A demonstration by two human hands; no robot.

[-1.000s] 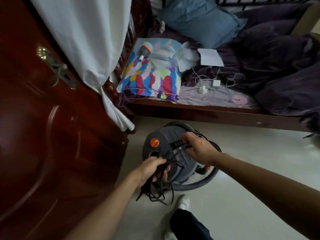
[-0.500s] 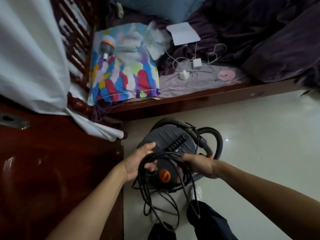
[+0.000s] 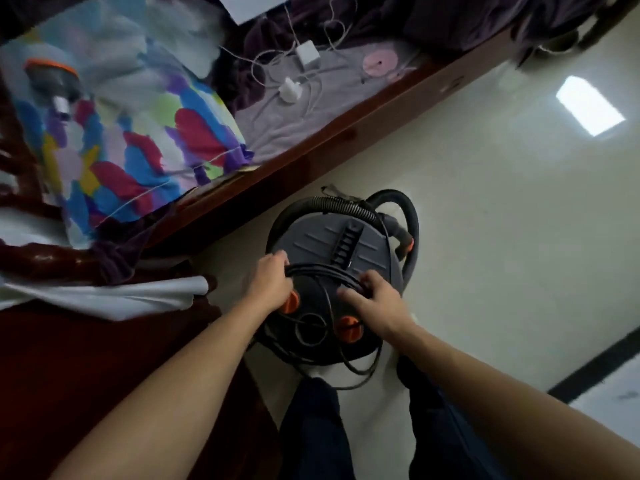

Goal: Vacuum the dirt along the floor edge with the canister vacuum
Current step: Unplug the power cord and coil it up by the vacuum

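Floor [image 3: 485, 237] ran pale beside the bed [image 3: 311, 150]; I saw left hand [image 3: 272, 282] and right hand [image 3: 375, 303], fingers curled round cord [image 3: 325, 270] atop the canister vacuum [image 3: 322, 244].

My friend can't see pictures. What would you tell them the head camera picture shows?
Seen from above, a person's left hand and right hand each grip a loop of black power cord on top of a grey canister vacuum. The vacuum sits on a pale floor beside a wooden bed frame, its black hose curled round it.
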